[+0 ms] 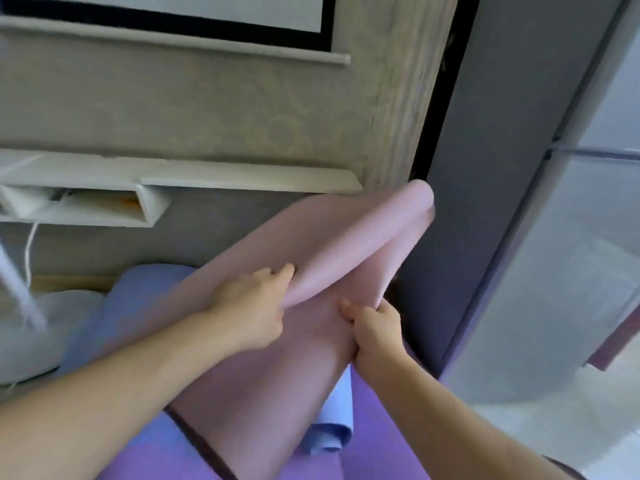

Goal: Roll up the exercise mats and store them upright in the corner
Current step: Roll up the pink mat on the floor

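While the left hand point(254, 308) pinches the pink mat point(332, 244), the right hand point(375, 332) grips its edge; purple mat point(381, 427) beneath, grey cabinet point(491, 168) at three o'clock.

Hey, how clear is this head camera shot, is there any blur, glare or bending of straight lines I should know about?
Head view: motion blur softens both forearms, the left hand and right hand on the pink mat; wide-angle distortion tilts and bows the white shelf and the dark door edge; bright daylight washes out the floor at right, with no hard shadows.
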A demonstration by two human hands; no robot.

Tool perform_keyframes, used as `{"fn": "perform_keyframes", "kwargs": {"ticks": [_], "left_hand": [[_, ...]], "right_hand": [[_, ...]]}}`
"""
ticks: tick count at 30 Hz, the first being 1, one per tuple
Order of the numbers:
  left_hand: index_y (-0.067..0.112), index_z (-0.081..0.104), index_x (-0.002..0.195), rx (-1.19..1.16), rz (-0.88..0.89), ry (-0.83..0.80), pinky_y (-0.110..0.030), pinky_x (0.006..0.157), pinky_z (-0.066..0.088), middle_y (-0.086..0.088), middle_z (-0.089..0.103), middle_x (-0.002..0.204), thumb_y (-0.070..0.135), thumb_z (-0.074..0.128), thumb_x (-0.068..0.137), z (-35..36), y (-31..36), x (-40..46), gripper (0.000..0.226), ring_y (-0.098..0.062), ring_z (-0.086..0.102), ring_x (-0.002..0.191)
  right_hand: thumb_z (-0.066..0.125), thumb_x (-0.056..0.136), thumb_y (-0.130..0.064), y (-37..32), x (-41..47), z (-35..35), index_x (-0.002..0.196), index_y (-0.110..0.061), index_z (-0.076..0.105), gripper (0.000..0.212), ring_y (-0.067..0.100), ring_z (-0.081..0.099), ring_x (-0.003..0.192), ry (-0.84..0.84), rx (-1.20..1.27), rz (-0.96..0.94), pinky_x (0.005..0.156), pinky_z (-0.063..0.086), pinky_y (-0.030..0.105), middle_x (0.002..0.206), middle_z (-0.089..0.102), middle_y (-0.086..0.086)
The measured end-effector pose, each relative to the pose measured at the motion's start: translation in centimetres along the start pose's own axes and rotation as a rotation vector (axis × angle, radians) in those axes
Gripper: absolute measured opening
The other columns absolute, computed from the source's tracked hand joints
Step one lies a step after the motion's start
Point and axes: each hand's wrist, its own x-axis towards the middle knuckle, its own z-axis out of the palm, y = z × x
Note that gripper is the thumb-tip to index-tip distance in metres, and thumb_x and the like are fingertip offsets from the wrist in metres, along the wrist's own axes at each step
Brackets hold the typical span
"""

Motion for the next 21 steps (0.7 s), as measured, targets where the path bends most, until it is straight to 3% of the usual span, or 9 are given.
{"fn": "perform_keyframes", "kwargs": {"ticks": [3,8,11,14,16,19,21], "left_hand": [[0.030,0.026,0.153,0.150,0.064,0.061,-0.037,0.072,0.041,0.000,0.056,0.127,0.024,0.058,0.098,-2.5,-1.5,-0.8,0.064,-0.035,0.066,0.109],[0.032,0.030,0.149,0.231,0.164,0.113,-0.038,0.070,0.043,0.001,0.056,0.121,0.018,0.062,0.093,-3.3,-3.4,-1.4,0.066,-0.031,0.067,0.103],[0.031,0.032,0.148,0.241,0.208,0.069,-0.039,0.072,0.046,0.001,0.056,0.120,0.018,0.061,0.091,-1.8,-4.2,-1.5,0.065,-0.030,0.066,0.100],[0.031,0.033,0.148,0.249,0.209,0.049,-0.039,0.073,0.047,0.000,0.056,0.119,0.032,0.068,0.093,0.3,-5.2,-1.1,0.065,-0.030,0.065,0.100],[0.031,0.031,0.149,0.244,0.196,-0.004,-0.038,0.071,0.044,-0.001,0.056,0.120,0.020,0.067,0.090,1.9,-6.2,-0.6,0.070,-0.031,0.064,0.101],[0.032,0.029,0.151,0.250,0.180,-0.048,-0.039,0.070,0.044,-0.001,0.055,0.123,0.008,0.060,0.089,4.4,-8.2,0.0,0.073,-0.032,0.063,0.102],[0.033,0.027,0.153,0.241,0.172,-0.069,-0.040,0.075,0.049,-0.001,0.054,0.127,0.008,0.059,0.090,5.5,-9.5,0.4,0.075,-0.032,0.062,0.106]], "right_hand": [[0.071,0.097,-0.003,1.9,-2.2,2.5,0.113,-0.014,0.073,0.019,0.028,0.077,0.098,-0.020,0.225,0.060,0.078,0.062,0.037,0.101,0.082,0.005],[0.074,0.099,-0.013,6.2,-3.1,6.7,0.118,-0.019,0.072,0.020,0.022,0.075,0.101,0.012,0.403,0.145,0.080,0.059,0.035,0.104,0.082,-0.002],[0.067,0.104,-0.027,9.3,-1.7,9.7,0.128,-0.021,0.069,0.025,0.024,0.074,0.111,-0.110,0.364,0.215,0.087,0.060,0.041,0.116,0.080,0.001],[0.057,0.106,-0.045,11.1,0.6,12.0,0.135,-0.016,0.060,0.041,0.039,0.070,0.110,-0.301,-0.042,0.475,0.082,0.062,0.053,0.132,0.063,0.013],[0.057,0.105,-0.045,12.2,1.6,11.9,0.146,-0.009,0.050,0.054,0.042,0.070,0.097,-0.433,-0.549,0.592,0.079,0.062,0.056,0.137,0.053,0.019],[0.063,0.104,-0.030,11.1,1.4,10.4,0.138,0.001,0.057,0.046,0.030,0.072,0.092,-0.841,-1.262,0.406,0.088,0.064,0.053,0.121,0.061,0.012],[0.062,0.103,-0.021,8.4,0.7,9.4,0.129,0.002,0.065,0.034,0.025,0.073,0.094,-1.097,-1.442,0.305,0.091,0.063,0.045,0.103,0.068,0.006]]}}
